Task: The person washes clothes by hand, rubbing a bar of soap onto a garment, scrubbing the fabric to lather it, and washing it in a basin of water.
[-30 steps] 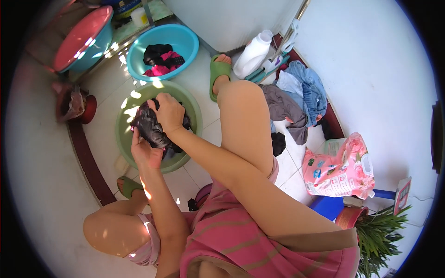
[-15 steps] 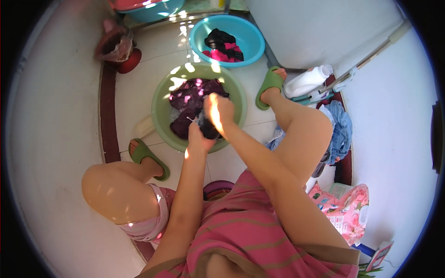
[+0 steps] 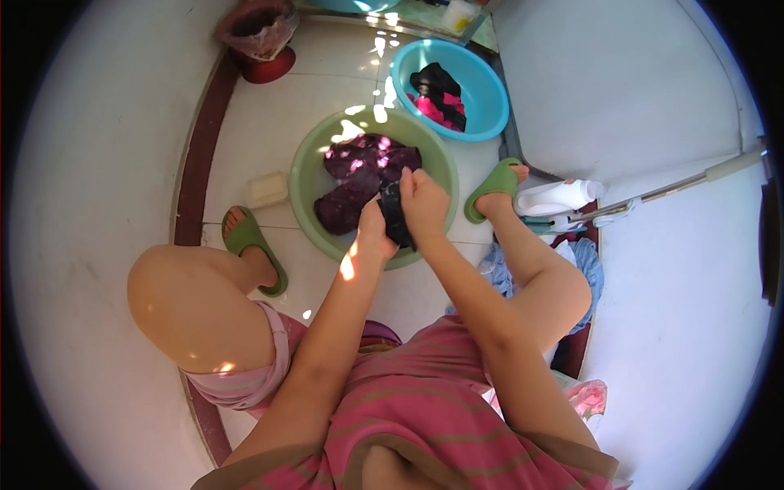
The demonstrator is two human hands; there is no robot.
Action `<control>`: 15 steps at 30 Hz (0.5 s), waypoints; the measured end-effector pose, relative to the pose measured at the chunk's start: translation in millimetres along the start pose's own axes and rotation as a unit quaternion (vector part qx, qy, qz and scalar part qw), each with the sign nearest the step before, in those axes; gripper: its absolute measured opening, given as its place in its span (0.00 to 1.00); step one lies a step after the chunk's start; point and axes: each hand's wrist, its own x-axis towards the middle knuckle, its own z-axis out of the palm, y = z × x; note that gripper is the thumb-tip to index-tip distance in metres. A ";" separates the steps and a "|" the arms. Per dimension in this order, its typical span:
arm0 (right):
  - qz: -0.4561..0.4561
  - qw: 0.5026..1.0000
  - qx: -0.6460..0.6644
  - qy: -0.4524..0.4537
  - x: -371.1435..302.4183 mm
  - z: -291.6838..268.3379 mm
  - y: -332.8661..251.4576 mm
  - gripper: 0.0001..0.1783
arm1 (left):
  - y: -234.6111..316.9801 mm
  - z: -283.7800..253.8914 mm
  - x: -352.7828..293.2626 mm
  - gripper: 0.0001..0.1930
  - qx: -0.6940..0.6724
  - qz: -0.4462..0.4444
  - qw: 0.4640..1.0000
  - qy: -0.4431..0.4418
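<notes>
A green basin (image 3: 308,214) stands on the floor between my feet, with dark purple wet clothing (image 3: 353,181) heaped inside. Above its near right part, both my hands grip a piece of black cloth (image 3: 394,214). My left hand (image 3: 377,231) is closed round its left side. My right hand (image 3: 425,204) makes a fist on the right side, close beside the left one. The cloth is bunched between them, so its kind cannot be made out.
A blue basin (image 3: 492,114) with black and pink clothes stands at the far right. Left of the green basin lies a beige block (image 3: 266,189). A red bin (image 3: 265,67) stands far left. By my right foot are a white bottle (image 3: 558,197) and blue clothes (image 3: 588,273).
The view has shifted, so the basins sit farther right. My right hand has moved down beside my left, and the black cloth is now lifted and bunched between both fists.
</notes>
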 end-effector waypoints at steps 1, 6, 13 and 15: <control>-0.029 0.999 0.011 -0.012 -19.5 -7.9 -18.2 0.16 | 3.2 -3.0 -2.5 0.13 0.005 0.043 0.999 0.005; -0.082 0.992 0.079 -0.057 -35.9 17.3 -17.3 0.20 | 2.7 -97.2 50.1 0.16 -0.074 -0.082 0.974 -0.196; 0.320 0.806 0.297 -0.399 50.5 -24.6 34.5 0.27 | -6.5 9.3 -4.5 0.19 0.358 0.051 0.931 0.057; 0.352 0.770 0.270 -0.459 48.7 -28.2 22.8 0.38 | -20.7 4.3 -5.4 0.22 0.705 0.191 0.671 0.131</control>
